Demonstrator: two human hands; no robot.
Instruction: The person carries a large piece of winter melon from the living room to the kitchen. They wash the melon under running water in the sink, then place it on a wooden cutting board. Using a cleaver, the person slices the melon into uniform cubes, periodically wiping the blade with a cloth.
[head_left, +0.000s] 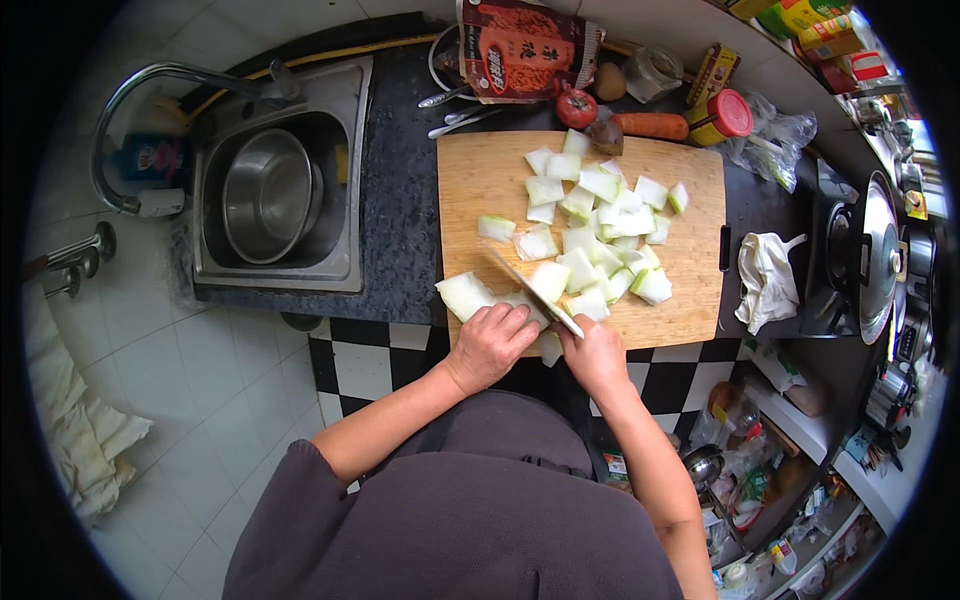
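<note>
My left hand (495, 341) presses on a long strip of pale green-edged melon, likely winter melon (465, 295), at the front left of a wooden cutting board (690, 247). In my right hand (596, 352) is the handle of a kitchen knife (534, 291), its blade slanting up and left beside my left fingers. The blade stands at the strip's right end and looks blurred towards its tip. Several cut melon pieces (600, 225) lie scattered and heaped over the middle of the board. One piece (551, 349) sits at the board's front edge, between my hands.
A sink (352, 225) holding a steel bowl (268, 199) lies left. Behind the board are a red food packet (525, 52), a tomato (576, 109), a carrot (650, 126) and a red-lidded jar (729, 112). A white cloth (767, 281) and a lidded wok (877, 259) are right.
</note>
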